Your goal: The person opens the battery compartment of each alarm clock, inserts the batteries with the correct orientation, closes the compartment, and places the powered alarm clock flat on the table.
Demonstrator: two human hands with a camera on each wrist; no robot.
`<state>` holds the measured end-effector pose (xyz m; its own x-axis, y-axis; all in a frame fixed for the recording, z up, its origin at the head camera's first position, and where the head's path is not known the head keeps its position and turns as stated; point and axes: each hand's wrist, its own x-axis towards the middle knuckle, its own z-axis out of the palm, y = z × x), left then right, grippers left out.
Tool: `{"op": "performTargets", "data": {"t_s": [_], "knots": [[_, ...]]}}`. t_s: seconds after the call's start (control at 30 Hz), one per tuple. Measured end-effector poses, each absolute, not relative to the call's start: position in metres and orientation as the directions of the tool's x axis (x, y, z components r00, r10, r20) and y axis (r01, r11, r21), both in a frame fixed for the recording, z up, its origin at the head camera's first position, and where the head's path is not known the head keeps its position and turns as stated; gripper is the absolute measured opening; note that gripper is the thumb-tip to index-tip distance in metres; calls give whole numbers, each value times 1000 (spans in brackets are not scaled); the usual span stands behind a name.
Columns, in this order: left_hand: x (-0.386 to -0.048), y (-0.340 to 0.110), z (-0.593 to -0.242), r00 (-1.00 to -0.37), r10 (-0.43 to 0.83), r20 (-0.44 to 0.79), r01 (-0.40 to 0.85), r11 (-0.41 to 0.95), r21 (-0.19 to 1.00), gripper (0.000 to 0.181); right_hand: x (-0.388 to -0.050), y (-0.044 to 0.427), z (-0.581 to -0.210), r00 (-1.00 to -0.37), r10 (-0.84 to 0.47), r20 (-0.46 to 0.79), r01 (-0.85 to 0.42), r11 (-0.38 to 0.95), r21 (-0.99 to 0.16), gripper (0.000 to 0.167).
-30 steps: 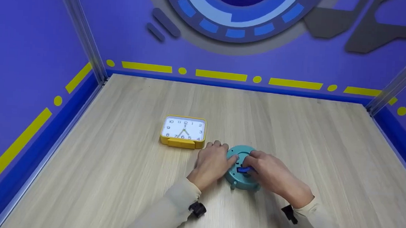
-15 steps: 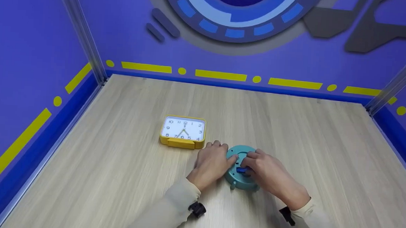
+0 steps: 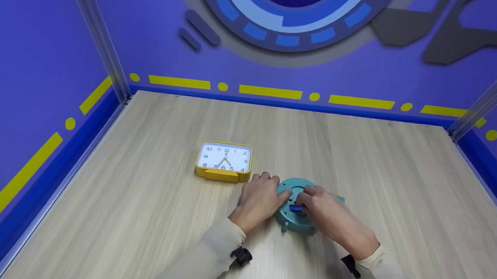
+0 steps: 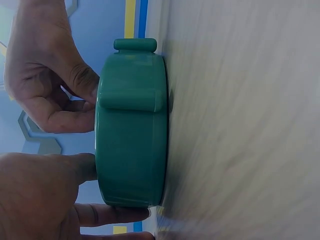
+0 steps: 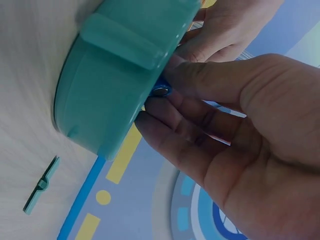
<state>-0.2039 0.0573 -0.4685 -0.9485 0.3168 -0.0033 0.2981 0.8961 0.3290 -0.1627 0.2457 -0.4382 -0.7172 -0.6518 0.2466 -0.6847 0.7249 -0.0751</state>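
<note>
A round teal alarm clock [image 3: 286, 219] lies face down on the table, its back upward. My left hand [image 3: 260, 200] grips its left side; in the left wrist view the thumb is on the back and fingers are along the rim. At the clock's back, my right hand [image 3: 334, 216] pinches a blue battery [image 3: 296, 208], which sits at the battery slot. The right wrist view shows the battery's metal end between the thumb and fingers. How deep it sits is hidden. A slim teal battery cover [image 5: 42, 185] lies on the table beyond the clock, just peeking out past my right hand in the head view.
A yellow rectangular alarm clock [image 3: 225, 159] lies face up behind my left hand. The wood-grain table [image 3: 143, 172] is bounded by blue-purple panels [image 3: 278, 72] at the back and both sides, with metal posts at the corners.
My right hand has shifted slightly left and lower, and the battery looks flatter against the clock's back. The teal cover now shows past that hand. My left hand stays put.
</note>
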Motion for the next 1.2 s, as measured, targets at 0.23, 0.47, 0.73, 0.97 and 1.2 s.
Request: {"op": "performTargets", "data": {"t_s": [0.23,0.47,0.73,0.97,1.2], "knots": [[-203,57,-468,-948,318,-2,299,893,335,53,-160,243,-436,-734,-635,242,-661,749,-38,18],[-203,58,-469,-950,312,7,298,900,318,53,-159,241,-438,-725,-640,253,-658,753,20,19],[-204,58,-468,-950,312,-13,291,899,328,54,-156,239,-437,-738,-622,261,-641,768,17,20],[-204,58,-468,-950,312,-9,292,899,327,54,-157,240,-437,-742,-618,261,-637,771,16,18],[-204,58,-468,-951,308,-6,289,898,331,55,-157,241,-436,-740,-627,243,-636,770,49,17]]}}
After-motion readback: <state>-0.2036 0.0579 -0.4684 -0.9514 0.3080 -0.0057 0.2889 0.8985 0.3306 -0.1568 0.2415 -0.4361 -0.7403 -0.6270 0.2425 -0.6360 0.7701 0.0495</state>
